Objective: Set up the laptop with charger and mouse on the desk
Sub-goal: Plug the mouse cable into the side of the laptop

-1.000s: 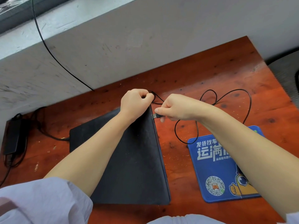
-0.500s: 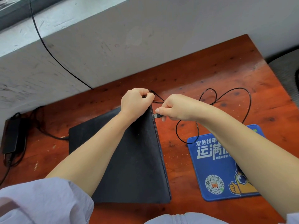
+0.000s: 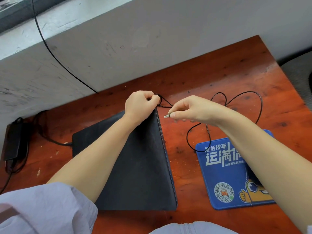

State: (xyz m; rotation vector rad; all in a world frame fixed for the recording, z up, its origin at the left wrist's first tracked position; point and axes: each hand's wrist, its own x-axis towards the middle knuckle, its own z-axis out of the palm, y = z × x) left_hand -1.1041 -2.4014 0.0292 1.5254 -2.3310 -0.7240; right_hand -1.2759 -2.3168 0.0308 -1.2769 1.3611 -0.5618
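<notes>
Desk [image 3: 219,78] held closed laptop [image 3: 135,166]. Left hand [image 3: 140,105] gripped its far right corner and cable [image 3: 209,135], fingers curled; right hand [image 3: 194,108] pinched USB plug [image 3: 166,116] just beside side ports. Risk: misaligned plug jamming.

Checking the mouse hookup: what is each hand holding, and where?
Right hand pinches the thin black cable's silver USB plug by its base. Left hand grips the closed black laptop's far corner.

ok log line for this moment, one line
right hand pinches usb plug, just off laptop right edge | left hand grips laptop's far corner | lid closed
</notes>
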